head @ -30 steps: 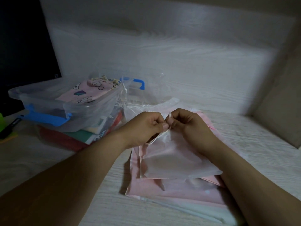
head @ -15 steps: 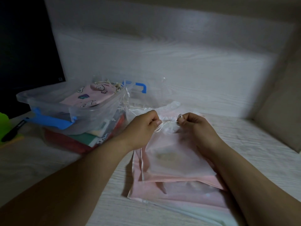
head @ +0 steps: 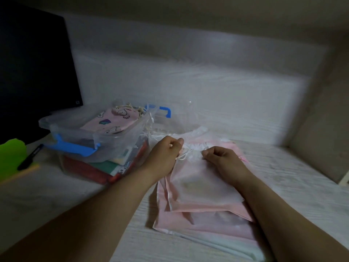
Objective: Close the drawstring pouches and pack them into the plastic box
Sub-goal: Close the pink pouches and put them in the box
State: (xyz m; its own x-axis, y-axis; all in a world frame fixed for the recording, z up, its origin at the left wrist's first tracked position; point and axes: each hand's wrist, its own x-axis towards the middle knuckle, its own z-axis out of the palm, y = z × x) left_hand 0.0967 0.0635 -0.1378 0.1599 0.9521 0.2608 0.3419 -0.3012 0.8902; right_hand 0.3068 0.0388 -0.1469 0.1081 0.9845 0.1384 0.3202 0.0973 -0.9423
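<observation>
A clear plastic box [head: 62,127] with blue latches stands at the left of the tabletop [head: 56,195], a pink printed pouch [head: 113,122] lying in it. Just right of it, the left hand [head: 164,156] pinches a white drawstring [head: 184,156] of the sheer pouch [head: 200,184]. This pouch lies atop a pile of pink pouches [head: 207,220]. The right hand [head: 222,159] pinches its gathered mouth.

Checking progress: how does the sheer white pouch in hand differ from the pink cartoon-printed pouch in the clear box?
The sheer white pouch lies on the pink pile; the pink cartoon-printed pouch sits packed in the clear plastic box. White is plain, see-through; pink is opaque. Both have drawstrings.
</observation>
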